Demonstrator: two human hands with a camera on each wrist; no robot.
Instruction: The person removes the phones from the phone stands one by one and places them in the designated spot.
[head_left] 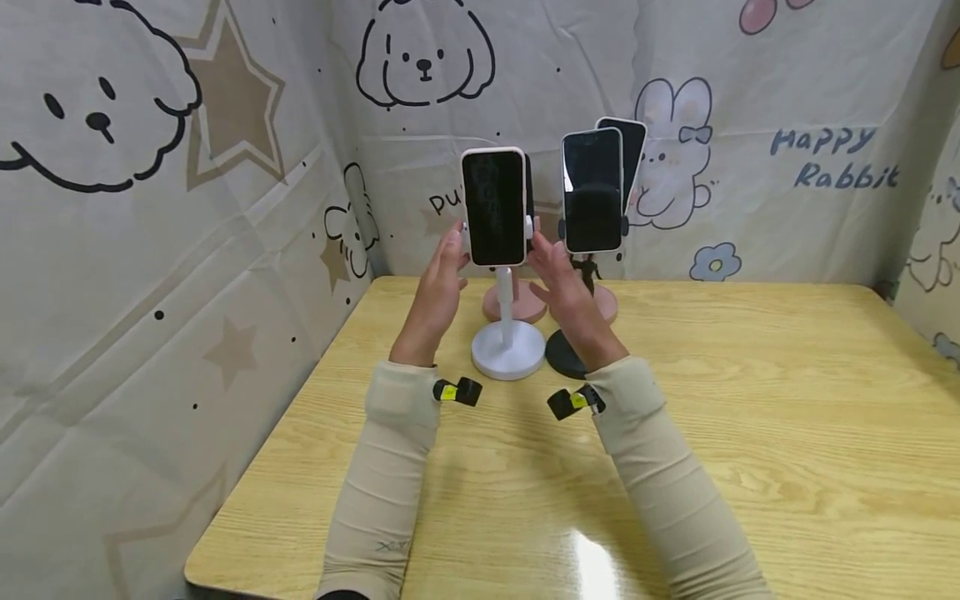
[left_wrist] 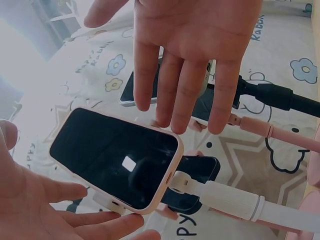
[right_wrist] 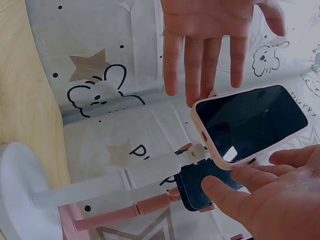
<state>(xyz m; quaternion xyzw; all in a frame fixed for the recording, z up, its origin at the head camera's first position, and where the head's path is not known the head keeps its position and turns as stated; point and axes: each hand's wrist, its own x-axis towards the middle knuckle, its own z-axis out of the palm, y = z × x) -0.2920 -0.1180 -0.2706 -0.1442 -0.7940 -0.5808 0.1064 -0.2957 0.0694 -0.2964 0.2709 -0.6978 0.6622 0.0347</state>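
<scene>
The front phone (head_left: 493,208), in its pale pink case, sits upright on the white stand (head_left: 507,358), between my two hands, its dark screen turned towards me. My left hand (head_left: 433,296) is open along one side of it, fingers straight and apart; my right hand (head_left: 576,300) is just as open on the other side, and neither has hold of anything. My fingertips run in behind the phone's edges, so whether they touch the white clamp (head_left: 529,227) is hard to say.

Much of what stands behind is covered. A second phone (left_wrist: 205,172), on a pink stand (head_left: 528,310), is mostly hidden by the front one; from my head I get only a dark strip of it, while the left wrist view shows its lower end. To the right, a phone (head_left: 592,192) on a black stand (head_left: 562,357) blocks much of another phone (head_left: 634,152) behind it, and my right hand cuts across both that black base and a second pink base (head_left: 606,303).

On the cloth (head_left: 555,100) I read "Happy Rabbit" in blue; left of the front phone, a word is cut off after "pu". The right wrist view shows "PUPPY" near its edge. Yellow labels on my black wrist units (head_left: 468,392) are too small to read, and the marks on my left sleeve (head_left: 386,492) are illegible.
</scene>
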